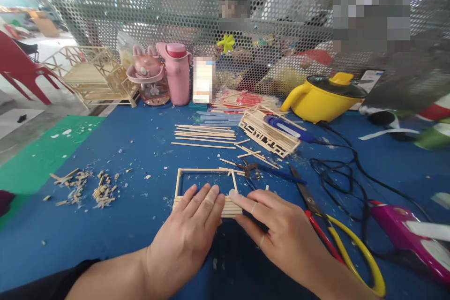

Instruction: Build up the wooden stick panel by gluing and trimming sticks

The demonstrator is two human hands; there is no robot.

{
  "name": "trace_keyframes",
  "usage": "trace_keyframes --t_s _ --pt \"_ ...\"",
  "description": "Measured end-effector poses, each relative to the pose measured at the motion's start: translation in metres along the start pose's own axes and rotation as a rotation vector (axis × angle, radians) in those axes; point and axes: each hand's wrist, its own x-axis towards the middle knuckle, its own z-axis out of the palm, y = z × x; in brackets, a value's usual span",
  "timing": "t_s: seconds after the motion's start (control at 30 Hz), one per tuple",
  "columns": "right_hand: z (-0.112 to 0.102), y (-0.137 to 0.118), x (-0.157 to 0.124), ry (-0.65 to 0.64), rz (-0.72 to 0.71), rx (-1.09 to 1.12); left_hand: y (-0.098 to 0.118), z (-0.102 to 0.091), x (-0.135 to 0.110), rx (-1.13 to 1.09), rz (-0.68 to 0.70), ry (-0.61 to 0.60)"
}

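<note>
A small frame of thin wooden sticks (206, 169) lies on the blue table, its near part covered by several sticks set side by side (231, 213). My left hand (191, 225) rests flat on those sticks with its fingers stretched out. At the right end, my right hand (281, 229) grips the stick frame between thumb and fingers. My hands hide part of the row of sticks. Just beyond the frame's far right corner lie pliers with blue handles (277, 172), among loose sticks (260, 155).
Scissors (312, 206) and a purple glue gun (404, 229) lie right, near a black cord (351, 150). Stick offcuts (103, 190) are at left. Behind stand a stick model (270, 133), a yellow pot (319, 103), a pink bottle (178, 77) and a perforated screen (140, 4).
</note>
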Motion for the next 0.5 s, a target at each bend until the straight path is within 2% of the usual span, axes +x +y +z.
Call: trace_keyframes --t_s 0.13,0.23,0.37,0.5 --pt "0.002 -0.004 0.000 -0.009 -0.013 -0.052 0.000 0.001 0.001 0.009 0.001 0.010" --pt "0.005 -0.003 0.000 0.031 -0.027 -0.067 0.001 0.000 0.000 0.018 -0.002 0.023" --pt "0.008 -0.001 0.001 0.113 -0.089 -0.136 0.003 -0.009 -0.009 0.092 -0.061 0.040" --pt "0.011 -0.001 0.001 0.108 -0.151 -0.209 -0.001 -0.017 -0.020 0.122 -0.105 0.050"
